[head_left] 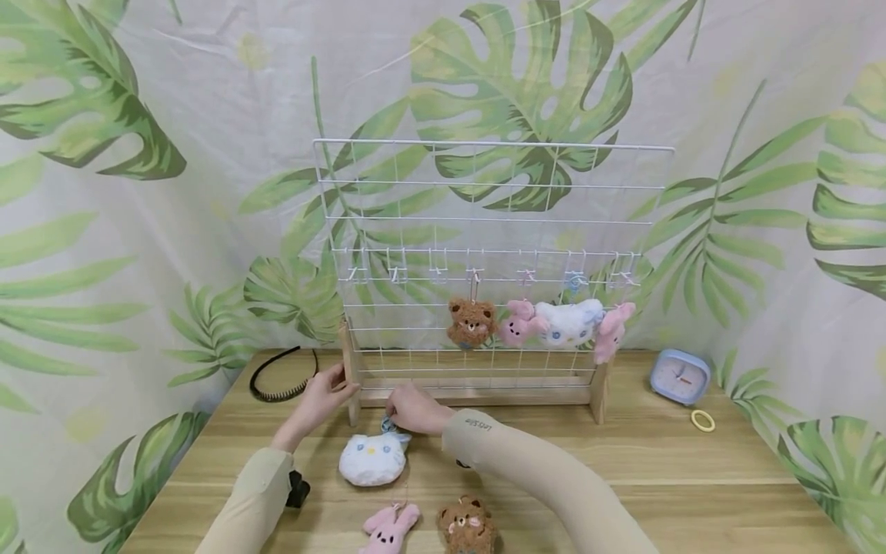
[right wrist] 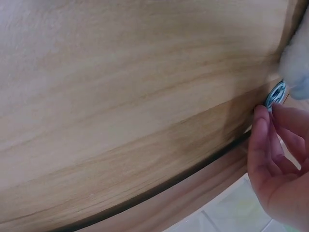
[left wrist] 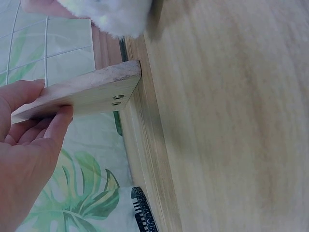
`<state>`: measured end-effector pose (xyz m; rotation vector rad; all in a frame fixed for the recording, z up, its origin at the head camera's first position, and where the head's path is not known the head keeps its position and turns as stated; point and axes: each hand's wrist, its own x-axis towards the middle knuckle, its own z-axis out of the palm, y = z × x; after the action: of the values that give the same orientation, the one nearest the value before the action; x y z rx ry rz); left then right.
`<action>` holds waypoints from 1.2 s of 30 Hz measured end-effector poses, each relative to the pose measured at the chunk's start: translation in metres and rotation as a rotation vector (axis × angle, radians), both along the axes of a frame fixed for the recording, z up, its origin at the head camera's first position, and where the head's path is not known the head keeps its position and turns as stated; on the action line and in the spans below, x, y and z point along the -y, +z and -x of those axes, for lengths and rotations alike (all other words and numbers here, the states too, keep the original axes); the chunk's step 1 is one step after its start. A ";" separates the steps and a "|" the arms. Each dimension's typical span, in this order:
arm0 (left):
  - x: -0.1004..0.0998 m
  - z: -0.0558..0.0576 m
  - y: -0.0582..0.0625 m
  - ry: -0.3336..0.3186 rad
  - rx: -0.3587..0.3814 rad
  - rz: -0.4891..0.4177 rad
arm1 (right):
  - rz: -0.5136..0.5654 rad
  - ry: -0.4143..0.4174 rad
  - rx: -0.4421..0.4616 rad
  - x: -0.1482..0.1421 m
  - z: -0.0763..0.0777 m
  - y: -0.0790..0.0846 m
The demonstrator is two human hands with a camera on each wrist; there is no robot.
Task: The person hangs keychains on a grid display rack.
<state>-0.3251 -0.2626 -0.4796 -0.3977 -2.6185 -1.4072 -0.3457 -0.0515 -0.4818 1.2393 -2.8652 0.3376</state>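
My left hand (head_left: 321,402) grips the left wooden leg (head_left: 351,377) of a white wire grid rack (head_left: 415,354); the left wrist view has thumb and fingers on either side of that board. Just in front of the rack, my right hand (head_left: 418,409) pinches the blue ring-shaped clasp (right wrist: 275,94) of a white cat plush keychain (head_left: 372,462). The plush hangs from it, close over the table and facing the head camera. A pink rabbit plush (head_left: 389,531) and a brown bear plush (head_left: 467,527) lie nearer the front edge.
Clear hooks (head_left: 395,274) line the grid. Another brown bear (head_left: 471,323), a pink plush (head_left: 521,323), a white-and-blue plush (head_left: 569,323) and a second pink plush (head_left: 612,331) hang there. A black headband (head_left: 280,396) lies left; a blue clock (head_left: 681,376) and yellow ring (head_left: 702,420) are right.
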 end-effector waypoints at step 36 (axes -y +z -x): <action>0.000 -0.001 0.003 0.008 -0.002 0.030 | -0.186 0.005 0.128 -0.001 0.004 0.012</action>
<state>-0.3237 -0.2622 -0.4769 -0.3910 -2.6394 -1.3659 -0.3495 -0.0509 -0.4699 1.2975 -3.0633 0.1583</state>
